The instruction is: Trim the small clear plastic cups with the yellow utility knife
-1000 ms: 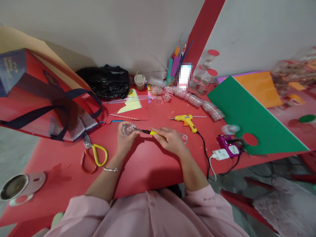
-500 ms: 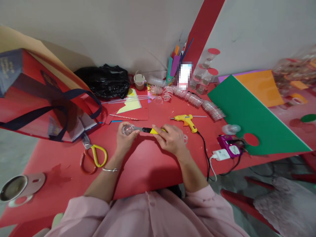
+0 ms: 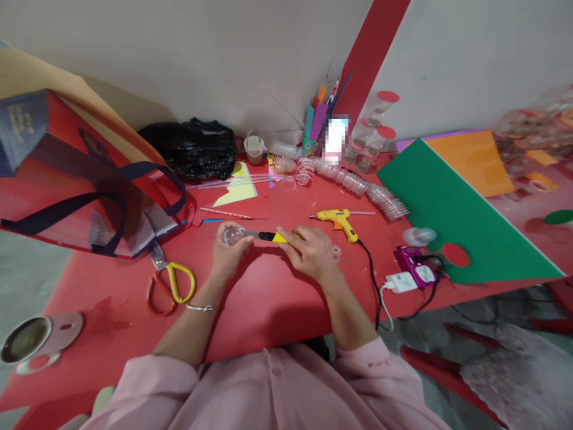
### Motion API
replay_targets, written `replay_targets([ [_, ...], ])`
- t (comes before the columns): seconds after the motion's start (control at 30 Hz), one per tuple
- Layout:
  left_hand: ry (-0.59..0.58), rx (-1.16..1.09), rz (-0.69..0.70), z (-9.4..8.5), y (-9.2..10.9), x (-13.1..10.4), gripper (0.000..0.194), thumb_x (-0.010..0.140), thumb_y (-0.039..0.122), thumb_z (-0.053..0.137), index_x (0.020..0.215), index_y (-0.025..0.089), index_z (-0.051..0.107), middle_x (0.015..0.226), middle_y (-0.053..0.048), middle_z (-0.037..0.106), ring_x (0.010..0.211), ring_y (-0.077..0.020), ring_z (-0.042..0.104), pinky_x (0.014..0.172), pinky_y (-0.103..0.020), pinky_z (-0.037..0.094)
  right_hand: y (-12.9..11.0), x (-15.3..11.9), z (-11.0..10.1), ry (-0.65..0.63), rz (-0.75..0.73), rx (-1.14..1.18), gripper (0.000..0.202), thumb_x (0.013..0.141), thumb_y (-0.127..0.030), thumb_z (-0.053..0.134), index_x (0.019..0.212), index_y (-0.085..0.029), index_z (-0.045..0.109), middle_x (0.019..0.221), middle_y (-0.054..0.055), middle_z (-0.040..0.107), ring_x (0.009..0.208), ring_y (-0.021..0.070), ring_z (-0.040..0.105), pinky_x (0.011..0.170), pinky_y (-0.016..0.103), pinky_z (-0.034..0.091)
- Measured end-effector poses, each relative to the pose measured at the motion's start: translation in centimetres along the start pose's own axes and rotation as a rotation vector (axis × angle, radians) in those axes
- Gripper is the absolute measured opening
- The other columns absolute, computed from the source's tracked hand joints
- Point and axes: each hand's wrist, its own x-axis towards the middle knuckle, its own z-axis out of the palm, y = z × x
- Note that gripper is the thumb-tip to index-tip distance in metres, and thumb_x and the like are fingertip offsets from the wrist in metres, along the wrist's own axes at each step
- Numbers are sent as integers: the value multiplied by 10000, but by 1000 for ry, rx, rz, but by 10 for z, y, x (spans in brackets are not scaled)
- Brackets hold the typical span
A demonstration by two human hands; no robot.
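Note:
My left hand [image 3: 229, 254] is closed around a small clear plastic cup [image 3: 233, 236], held above the front part of the table. In my right hand [image 3: 312, 252] is a yellow and black utility knife [image 3: 268, 236], its blade pointing left to the cup. The blade tip meets or lies beside the cup; I cannot tell whether it has gone in. Right of my right hand lies a yellow glue gun [image 3: 336, 221] with a glue stick in its back. Scissors [image 3: 172, 283] with one yellow and one red handle rest left of my left wrist.
A mug [image 3: 47, 335] stands at the left edge, near a big red bag [image 3: 67, 203]. A row of nested clear cups [image 3: 351, 180] lies at the back. On the right are a purple power adapter [image 3: 414, 267] with cables and a green sheet [image 3: 452, 221].

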Motion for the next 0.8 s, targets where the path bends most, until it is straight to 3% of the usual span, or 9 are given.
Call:
replay_targets([
  [0.2, -66, -323, -229, 3, 7, 4, 499, 712, 455, 895, 920, 224, 504, 820, 10, 646, 537, -70, 550, 398, -153, 339, 5, -2, 2, 81, 56, -20, 430, 1054, -481, 489, 1408, -303, 656, 963, 79, 690, 884, 202, 595, 804, 344, 437],
  [0.3, -102, -344, -237, 6, 10, 1, 478, 717, 379, 898, 997, 238, 537, 937, -18, 681, 624, -93, 615, 422, -160, 383, 3, -2, 1, 87, 100, 27, 436, 1068, -470, 460, 1403, -277, 660, 939, 76, 689, 869, 191, 599, 797, 325, 443],
  [0.4, -200, -329, -251, 11, 11, -6, 495, 727, 283, 876, 1090, 265, 540, 906, -4, 692, 689, -146, 679, 442, -190, 458, -1, 0, 1, 40, 74, 77, 444, 1075, -474, 439, 1394, -263, 665, 914, 66, 692, 859, 180, 609, 782, 301, 446],
  [0.5, -257, -293, -262, 14, 9, -11, 512, 758, 287, 858, 1142, 282, 520, 898, -8, 713, 753, -202, 732, 485, -249, 550, -2, 0, 2, 0, 66, 78, 445, 1076, -481, 439, 1398, -269, 661, 928, 63, 704, 873, 180, 624, 775, 290, 444],
  [0.67, -232, -172, -176, 11, 5, -13, 491, 770, 301, 859, 1164, 266, 568, 1005, -62, 738, 830, -241, 748, 543, -312, 600, 3, 0, 7, 42, 123, -39, 464, 1075, -506, 427, 1406, -275, 657, 941, 75, 713, 862, 189, 631, 756, 299, 422],
  [0.8, -212, 146, 54, 11, 2, -15, 450, 733, 257, 873, 1120, 246, 643, 1180, -103, 728, 980, -251, 729, 817, -420, 617, 6, 1, 11, 15, 195, -141, 486, 1075, -521, 407, 1396, -259, 661, 951, 93, 716, 869, 207, 634, 746, 309, 409],
])
